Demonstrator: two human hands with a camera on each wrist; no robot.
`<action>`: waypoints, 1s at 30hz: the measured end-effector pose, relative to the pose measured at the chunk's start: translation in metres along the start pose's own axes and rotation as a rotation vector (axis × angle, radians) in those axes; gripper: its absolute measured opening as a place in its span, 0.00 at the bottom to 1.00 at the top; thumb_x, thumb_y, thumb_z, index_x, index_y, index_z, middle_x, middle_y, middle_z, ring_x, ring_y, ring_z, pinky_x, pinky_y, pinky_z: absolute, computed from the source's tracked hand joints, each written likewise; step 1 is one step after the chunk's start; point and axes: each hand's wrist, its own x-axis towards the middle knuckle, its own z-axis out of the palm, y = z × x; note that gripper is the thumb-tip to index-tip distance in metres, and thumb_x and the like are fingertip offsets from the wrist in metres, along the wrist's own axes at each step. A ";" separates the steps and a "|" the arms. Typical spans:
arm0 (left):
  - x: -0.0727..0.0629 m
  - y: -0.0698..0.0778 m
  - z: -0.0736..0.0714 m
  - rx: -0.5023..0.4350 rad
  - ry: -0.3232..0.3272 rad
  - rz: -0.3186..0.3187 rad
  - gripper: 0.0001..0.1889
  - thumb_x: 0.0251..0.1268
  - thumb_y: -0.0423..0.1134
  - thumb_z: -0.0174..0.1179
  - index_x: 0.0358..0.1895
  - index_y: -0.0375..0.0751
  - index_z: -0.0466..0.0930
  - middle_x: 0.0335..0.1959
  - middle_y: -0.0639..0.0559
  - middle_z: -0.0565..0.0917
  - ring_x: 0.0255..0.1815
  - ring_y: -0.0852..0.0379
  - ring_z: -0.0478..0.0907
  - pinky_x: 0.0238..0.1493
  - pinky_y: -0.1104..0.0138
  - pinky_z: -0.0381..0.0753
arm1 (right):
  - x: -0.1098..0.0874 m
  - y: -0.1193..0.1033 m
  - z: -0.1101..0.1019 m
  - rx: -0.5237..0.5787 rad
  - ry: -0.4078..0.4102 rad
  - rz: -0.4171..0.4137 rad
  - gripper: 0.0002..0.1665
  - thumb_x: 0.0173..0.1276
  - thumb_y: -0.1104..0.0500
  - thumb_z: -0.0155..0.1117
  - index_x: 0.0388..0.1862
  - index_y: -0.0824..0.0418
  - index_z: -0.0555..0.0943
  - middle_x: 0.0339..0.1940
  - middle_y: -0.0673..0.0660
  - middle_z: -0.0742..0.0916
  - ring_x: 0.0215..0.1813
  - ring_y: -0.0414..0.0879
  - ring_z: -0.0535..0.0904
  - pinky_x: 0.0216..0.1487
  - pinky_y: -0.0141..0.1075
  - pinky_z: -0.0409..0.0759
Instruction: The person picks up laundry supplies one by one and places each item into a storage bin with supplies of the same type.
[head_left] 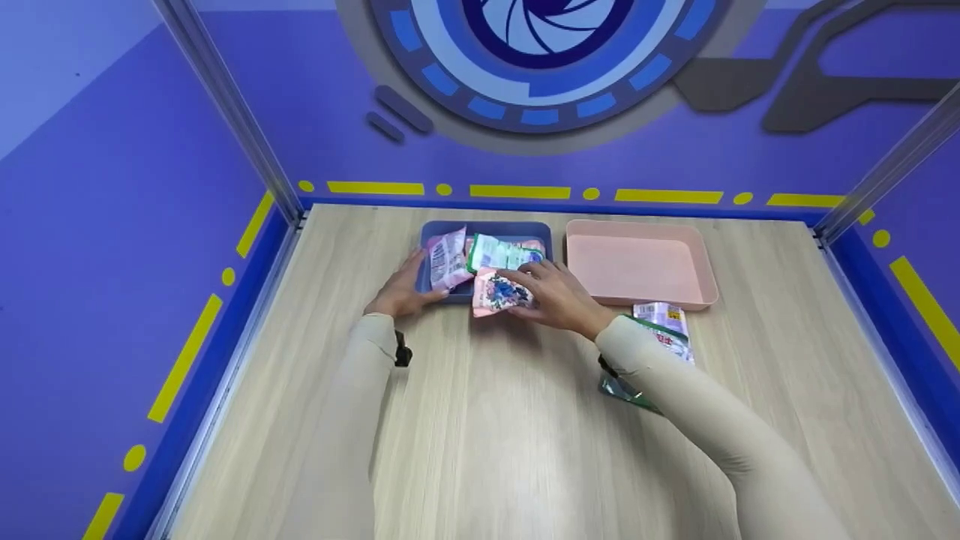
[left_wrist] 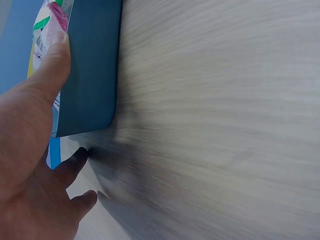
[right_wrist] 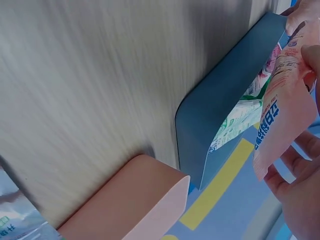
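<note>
My right hand [head_left: 559,294] pinches a pink packet [head_left: 493,294] with a dark blue flower-like print, holding it over the front edge of a dark blue tray [head_left: 543,232]. In the right wrist view the packet [right_wrist: 285,107] hangs upright between thumb and fingers, blue lettering on its side. Inside the tray lie a pink-and-lilac packet [head_left: 448,259] and a white-and-green packet [head_left: 496,253], with more pink packaging partly hidden beneath. My left hand [head_left: 401,291] rests at the tray's front left corner, fingers spread along the side. Its thumb [left_wrist: 56,55] lies over the front rim.
A pink tray [head_left: 637,262] stands just right of the blue one. Below it, partly under my right forearm, lie a lilac packet [head_left: 660,311] and a green-edged packet [head_left: 675,343]. Purple panels [head_left: 480,165] wall the wooden table [head_left: 480,450] at the back and sides.
</note>
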 end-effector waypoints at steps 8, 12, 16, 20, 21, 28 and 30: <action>0.001 -0.001 0.001 -0.011 0.005 0.005 0.53 0.68 0.52 0.68 0.85 0.43 0.40 0.86 0.44 0.41 0.85 0.44 0.42 0.82 0.53 0.45 | 0.005 0.003 0.001 -0.013 0.033 -0.025 0.41 0.67 0.42 0.73 0.77 0.45 0.71 0.56 0.59 0.84 0.57 0.57 0.79 0.62 0.57 0.79; 0.000 -0.001 0.001 -0.023 0.010 -0.016 0.53 0.68 0.53 0.68 0.85 0.46 0.41 0.86 0.45 0.42 0.85 0.44 0.43 0.82 0.53 0.46 | 0.007 0.004 0.000 -0.010 0.021 -0.016 0.41 0.69 0.40 0.71 0.78 0.44 0.70 0.58 0.59 0.84 0.59 0.57 0.79 0.63 0.57 0.77; 0.002 -0.001 0.001 -0.012 0.012 -0.002 0.53 0.68 0.53 0.68 0.85 0.45 0.41 0.86 0.45 0.42 0.85 0.45 0.43 0.82 0.53 0.46 | 0.009 0.007 0.000 -0.017 0.022 -0.015 0.41 0.69 0.40 0.70 0.78 0.45 0.69 0.58 0.59 0.84 0.61 0.57 0.78 0.65 0.58 0.76; 0.003 -0.001 0.002 -0.007 0.010 0.009 0.54 0.67 0.53 0.68 0.85 0.43 0.41 0.86 0.45 0.41 0.85 0.45 0.42 0.82 0.54 0.47 | 0.010 0.008 0.001 -0.021 0.035 -0.023 0.41 0.68 0.42 0.72 0.78 0.45 0.70 0.58 0.59 0.84 0.61 0.58 0.79 0.64 0.58 0.77; 0.004 -0.001 0.002 -0.008 0.010 0.010 0.54 0.67 0.52 0.68 0.85 0.43 0.40 0.86 0.44 0.41 0.85 0.45 0.42 0.82 0.53 0.46 | 0.011 0.008 0.001 -0.018 0.039 -0.024 0.41 0.68 0.42 0.72 0.77 0.45 0.71 0.58 0.59 0.84 0.60 0.58 0.79 0.63 0.58 0.77; 0.003 -0.002 0.002 -0.007 0.004 -0.002 0.54 0.67 0.53 0.68 0.85 0.44 0.40 0.86 0.45 0.40 0.85 0.45 0.41 0.82 0.54 0.46 | 0.014 0.007 0.000 -0.014 0.055 -0.031 0.42 0.66 0.44 0.75 0.77 0.46 0.70 0.58 0.60 0.84 0.60 0.58 0.79 0.63 0.59 0.78; 0.003 -0.002 0.002 -0.006 0.006 0.004 0.54 0.67 0.52 0.68 0.85 0.43 0.40 0.86 0.44 0.41 0.85 0.45 0.42 0.82 0.54 0.46 | 0.015 0.007 0.000 -0.009 0.060 -0.035 0.42 0.66 0.45 0.75 0.77 0.46 0.71 0.58 0.61 0.84 0.60 0.59 0.79 0.62 0.59 0.79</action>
